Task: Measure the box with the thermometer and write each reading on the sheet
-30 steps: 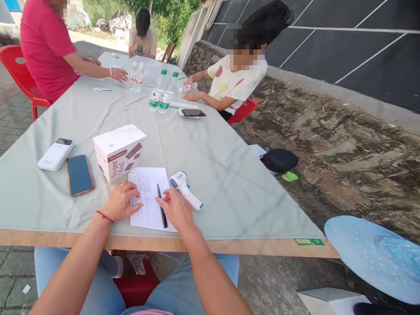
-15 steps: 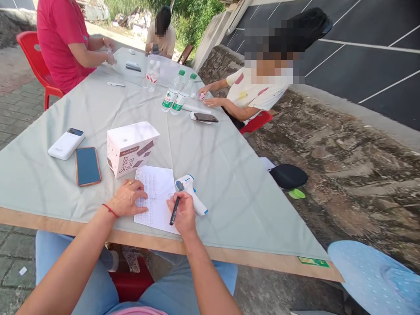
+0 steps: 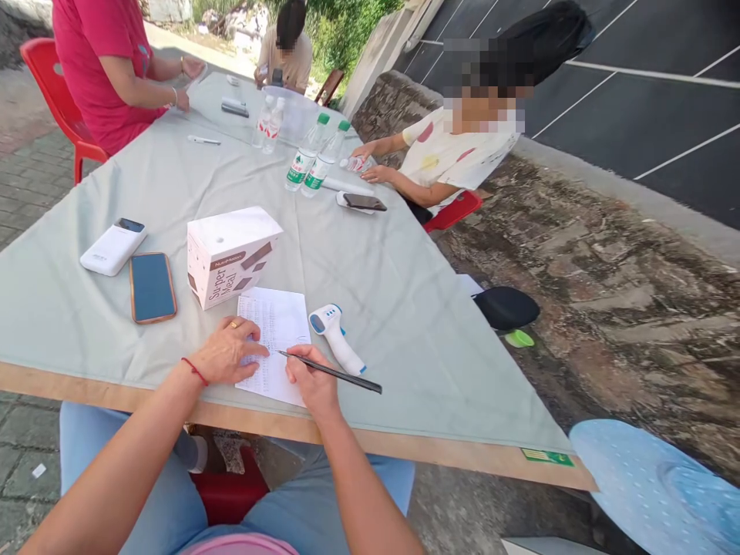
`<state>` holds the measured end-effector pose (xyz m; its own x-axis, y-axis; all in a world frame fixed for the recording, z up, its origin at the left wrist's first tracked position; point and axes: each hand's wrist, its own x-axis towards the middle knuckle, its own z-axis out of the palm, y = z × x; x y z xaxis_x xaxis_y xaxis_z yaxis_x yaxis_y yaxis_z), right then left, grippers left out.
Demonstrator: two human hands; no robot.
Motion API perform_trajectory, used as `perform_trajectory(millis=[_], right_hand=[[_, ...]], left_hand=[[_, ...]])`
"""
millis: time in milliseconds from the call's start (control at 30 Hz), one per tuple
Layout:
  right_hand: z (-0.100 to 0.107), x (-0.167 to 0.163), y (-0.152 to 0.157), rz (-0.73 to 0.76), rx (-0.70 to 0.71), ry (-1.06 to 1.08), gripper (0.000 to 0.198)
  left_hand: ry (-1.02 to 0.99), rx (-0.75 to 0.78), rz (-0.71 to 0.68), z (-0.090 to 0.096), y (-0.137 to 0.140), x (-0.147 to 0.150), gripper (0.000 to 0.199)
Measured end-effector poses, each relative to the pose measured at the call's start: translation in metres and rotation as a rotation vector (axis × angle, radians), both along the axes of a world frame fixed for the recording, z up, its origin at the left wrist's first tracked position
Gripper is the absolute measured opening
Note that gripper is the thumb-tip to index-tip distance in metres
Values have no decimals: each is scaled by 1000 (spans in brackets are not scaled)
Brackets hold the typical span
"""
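A white sheet of paper (image 3: pixel 283 316) with rows of small writing lies in front of me. My left hand (image 3: pixel 231 351) rests on its left part, fingers spread and index finger stretched toward the writing. In my right hand (image 3: pixel 315 381) a black pen (image 3: pixel 352 379) is gripped, its tip pointing left at the middle of the sheet; whether it touches cannot be made out. Just right of the paper lies a white and blue infrared thermometer (image 3: pixel 338 339). Behind the sheet stands a white and brown "Super Meal" box (image 3: pixel 231 258).
Left of the box are a phone (image 3: pixel 153 287) and a white power bank (image 3: pixel 114 247). Water bottles (image 3: pixel 315 162) and another phone (image 3: pixel 364 202) stand and lie farther back on the cloth-covered table (image 3: pixel 405 347). Several people sit around it; one person (image 3: pixel 456 154) handles a bottle at right.
The pen has swung round in my right hand, from pointing away from the sheet to tip-left over the writing. My left index finger has stretched further right.
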<state>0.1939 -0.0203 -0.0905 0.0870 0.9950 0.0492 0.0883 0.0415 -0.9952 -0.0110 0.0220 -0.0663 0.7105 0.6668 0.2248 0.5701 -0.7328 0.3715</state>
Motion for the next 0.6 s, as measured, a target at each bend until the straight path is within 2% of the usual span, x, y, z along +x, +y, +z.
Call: perform_trajectory(millis=[133, 367, 600], right_hand=[[-2, -3, -1, -49, 10, -126, 26], [3, -8, -1, -170, 82, -290, 18], [4, -11, -1, -100, 125, -349, 20]], left_hand=[[-1, 4, 5, 0, -1, 1, 26], [-5, 1, 10, -1, -2, 2, 26], [1, 1, 14, 1, -2, 2, 27]])
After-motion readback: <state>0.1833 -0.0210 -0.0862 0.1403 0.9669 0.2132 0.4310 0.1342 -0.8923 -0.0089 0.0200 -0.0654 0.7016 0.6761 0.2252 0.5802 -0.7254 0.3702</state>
